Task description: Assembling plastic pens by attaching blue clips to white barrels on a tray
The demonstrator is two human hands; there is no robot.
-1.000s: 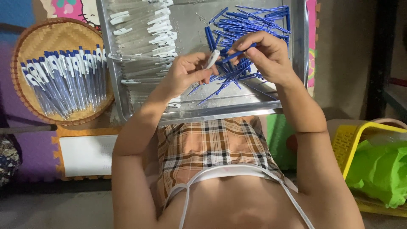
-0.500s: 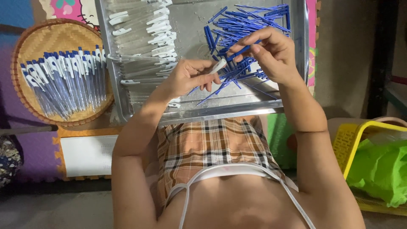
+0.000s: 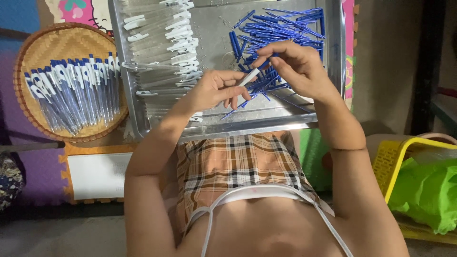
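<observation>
Gripping a clear pen barrel (image 3: 248, 77) over the metal tray (image 3: 266, 121), the left hand (image 3: 216, 90) meets the right hand (image 3: 293, 66), whose fingers pinch its tip beside the blue refills (image 3: 285, 24); a woven basket (image 3: 52, 47) holds finished pens

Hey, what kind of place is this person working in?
Likely a home floor workspace for piecework: foam mats, a metal tray of clear barrels and blue refills, a basket of pens.
</observation>
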